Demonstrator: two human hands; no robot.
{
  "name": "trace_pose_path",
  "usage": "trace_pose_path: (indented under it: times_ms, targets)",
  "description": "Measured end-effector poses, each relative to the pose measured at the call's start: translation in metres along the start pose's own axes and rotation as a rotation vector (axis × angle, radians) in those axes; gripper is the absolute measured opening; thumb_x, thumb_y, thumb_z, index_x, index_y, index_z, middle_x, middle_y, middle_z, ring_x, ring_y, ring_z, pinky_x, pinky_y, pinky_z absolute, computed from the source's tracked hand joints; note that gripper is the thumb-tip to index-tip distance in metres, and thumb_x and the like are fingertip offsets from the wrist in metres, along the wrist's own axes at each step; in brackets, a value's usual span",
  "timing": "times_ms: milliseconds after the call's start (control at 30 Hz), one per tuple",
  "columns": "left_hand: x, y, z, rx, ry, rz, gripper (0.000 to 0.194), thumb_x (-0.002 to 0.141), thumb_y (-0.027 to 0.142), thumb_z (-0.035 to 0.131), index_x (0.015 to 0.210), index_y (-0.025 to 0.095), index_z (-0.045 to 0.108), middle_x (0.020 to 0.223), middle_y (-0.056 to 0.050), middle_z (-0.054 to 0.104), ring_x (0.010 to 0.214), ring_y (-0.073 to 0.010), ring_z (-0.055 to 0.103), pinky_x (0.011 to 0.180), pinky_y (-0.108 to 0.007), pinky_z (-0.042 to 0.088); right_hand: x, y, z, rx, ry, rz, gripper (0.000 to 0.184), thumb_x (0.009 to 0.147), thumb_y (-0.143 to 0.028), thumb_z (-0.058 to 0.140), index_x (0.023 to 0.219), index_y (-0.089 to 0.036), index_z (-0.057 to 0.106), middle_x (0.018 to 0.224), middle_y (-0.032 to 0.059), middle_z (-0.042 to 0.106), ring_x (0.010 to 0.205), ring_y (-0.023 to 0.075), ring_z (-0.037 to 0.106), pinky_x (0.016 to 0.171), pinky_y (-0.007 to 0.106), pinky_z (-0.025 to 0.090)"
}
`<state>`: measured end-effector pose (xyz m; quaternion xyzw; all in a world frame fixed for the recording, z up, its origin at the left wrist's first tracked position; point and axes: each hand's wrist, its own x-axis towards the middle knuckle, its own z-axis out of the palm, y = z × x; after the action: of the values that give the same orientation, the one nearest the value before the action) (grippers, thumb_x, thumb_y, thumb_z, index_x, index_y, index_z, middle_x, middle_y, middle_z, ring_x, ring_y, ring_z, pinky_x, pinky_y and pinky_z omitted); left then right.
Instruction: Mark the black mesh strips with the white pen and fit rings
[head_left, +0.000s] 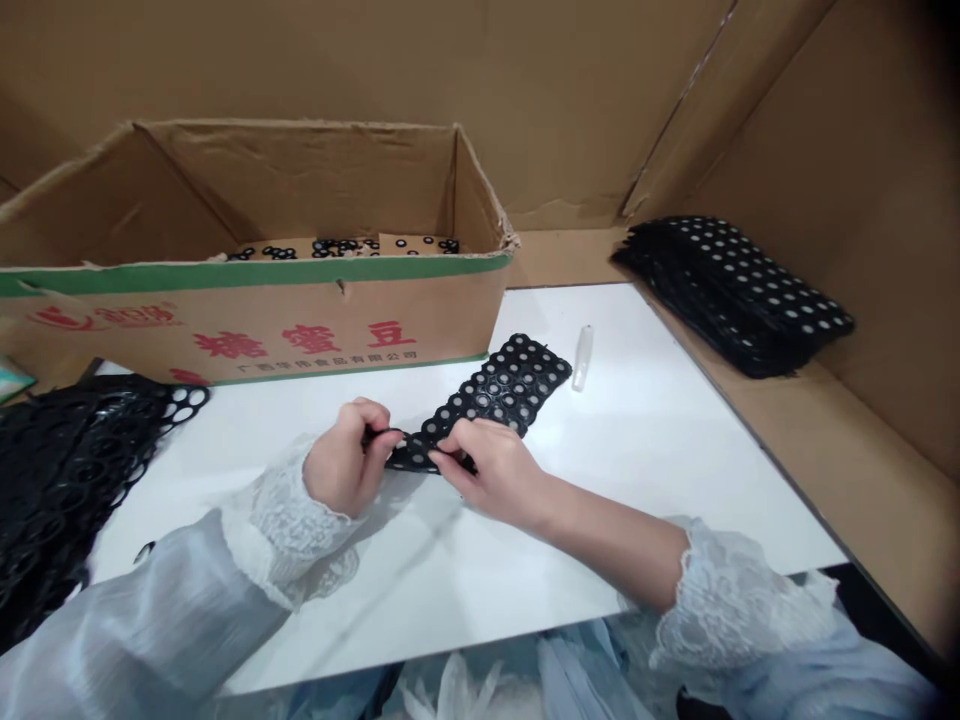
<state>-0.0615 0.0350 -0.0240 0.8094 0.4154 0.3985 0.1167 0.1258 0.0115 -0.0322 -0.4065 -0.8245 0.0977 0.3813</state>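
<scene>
A black rubber sheet (504, 388) full of moulded rings lies on the white board (660, 440), running from my hands toward the far right. My left hand (346, 470) is closed, pinching a thin black ring or strip at the sheet's near end. My right hand (491, 470) is also closed, its fingers gripping the near edge of the same sheet and covering part of it. Both wrists wear pale lace cuffs.
An open cardboard box (255, 310) with several loose black rings inside stands behind my hands. A small clear tube (582, 356) lies beside the sheet. A pile of emptied black sheets (67, 470) sits at the left, a stack of perforated sheets (739, 290) at the right. Cardboard walls surround the bench.
</scene>
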Motion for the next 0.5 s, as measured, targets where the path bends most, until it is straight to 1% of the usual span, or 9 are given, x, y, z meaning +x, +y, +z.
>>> trace_pose_path:
  times_ms: [67,133,167,200,233,333,367,433,500]
  targets:
    - [0.007,-0.002,-0.005,-0.156,0.109,-0.11,0.007,0.08,0.021,0.047,0.079,0.018,0.04,0.071,0.0,0.051,0.06,-0.01,0.051,0.052,-0.022,0.04,-0.001,-0.001,0.002,-0.036,0.004,-0.021,0.013,0.084,-0.022,0.044,0.072,-0.018,0.042,0.062,-0.0012,0.056,0.053,0.0086,0.049,0.055,0.021,0.036]
    - [0.018,-0.008,-0.012,-0.368,0.286,-0.203,0.011,0.084,0.025,0.045,0.077,0.019,0.04,0.066,0.003,0.049,0.054,-0.0075,0.047,0.048,-0.021,0.036,-0.003,-0.002,0.003,-0.077,-0.006,-0.079,0.013,0.084,-0.02,0.043,0.071,-0.018,0.041,0.059,-0.0018,0.054,0.05,0.0085,0.047,0.053,0.021,0.035]
    - [0.023,-0.012,-0.016,-0.465,0.356,-0.233,0.012,0.085,0.027,0.044,0.077,0.019,0.039,0.063,0.004,0.048,0.05,-0.006,0.044,0.045,-0.021,0.033,-0.004,-0.003,0.003,-0.086,-0.014,-0.114,0.013,0.084,-0.019,0.042,0.07,-0.018,0.041,0.059,-0.0019,0.054,0.05,0.0085,0.046,0.052,0.022,0.034]
    - [0.028,-0.016,-0.018,-0.531,0.377,-0.256,0.013,0.084,0.029,0.045,0.077,0.019,0.039,0.063,0.005,0.048,0.047,-0.0049,0.043,0.044,-0.02,0.031,-0.004,-0.004,0.004,-0.082,-0.023,-0.145,0.013,0.083,-0.019,0.043,0.07,-0.018,0.041,0.059,-0.0018,0.054,0.05,0.0086,0.046,0.052,0.022,0.034]
    - [0.032,-0.02,-0.019,-0.563,0.36,-0.27,0.015,0.083,0.029,0.048,0.077,0.02,0.039,0.063,0.005,0.05,0.046,-0.0044,0.043,0.043,-0.02,0.03,-0.005,-0.005,0.003,-0.066,-0.028,-0.167,0.012,0.083,-0.018,0.043,0.071,-0.018,0.042,0.06,-0.0014,0.055,0.051,0.0087,0.047,0.053,0.022,0.035]
    - [0.036,-0.024,-0.016,-0.645,0.161,-0.381,0.021,0.078,0.032,0.054,0.079,0.02,0.037,0.063,0.003,0.056,0.042,-0.0048,0.042,0.04,-0.019,0.032,-0.004,-0.007,0.002,0.001,-0.067,-0.198,0.005,0.083,-0.019,0.043,0.078,-0.017,0.045,0.068,0.0005,0.058,0.059,0.0096,0.052,0.057,0.022,0.038]
    - [0.036,-0.023,-0.014,-0.668,0.09,-0.428,0.022,0.078,0.033,0.055,0.082,0.019,0.038,0.062,0.003,0.056,0.041,-0.005,0.041,0.039,-0.019,0.032,-0.003,-0.008,0.002,0.019,-0.112,-0.209,0.006,0.083,-0.021,0.044,0.081,-0.016,0.046,0.071,0.0014,0.059,0.063,0.0102,0.053,0.059,0.022,0.039]
    - [0.034,-0.019,-0.009,-0.676,-0.017,-0.497,0.023,0.077,0.032,0.054,0.091,0.018,0.042,0.062,0.001,0.057,0.04,-0.0056,0.04,0.038,-0.019,0.031,-0.003,-0.008,0.002,0.034,-0.245,-0.22,0.013,0.083,-0.028,0.045,0.086,-0.015,0.048,0.079,0.004,0.059,0.072,0.0124,0.054,0.065,0.024,0.041]
    - [0.032,-0.012,-0.006,-0.625,-0.087,-0.514,0.023,0.078,0.032,0.051,0.093,0.015,0.049,0.062,0.0,0.054,0.043,-0.0064,0.04,0.039,-0.019,0.031,-0.003,-0.007,0.001,0.016,-0.377,-0.204,0.025,0.081,-0.037,0.048,0.092,-0.014,0.05,0.088,0.0072,0.058,0.083,0.0159,0.052,0.072,0.027,0.042]
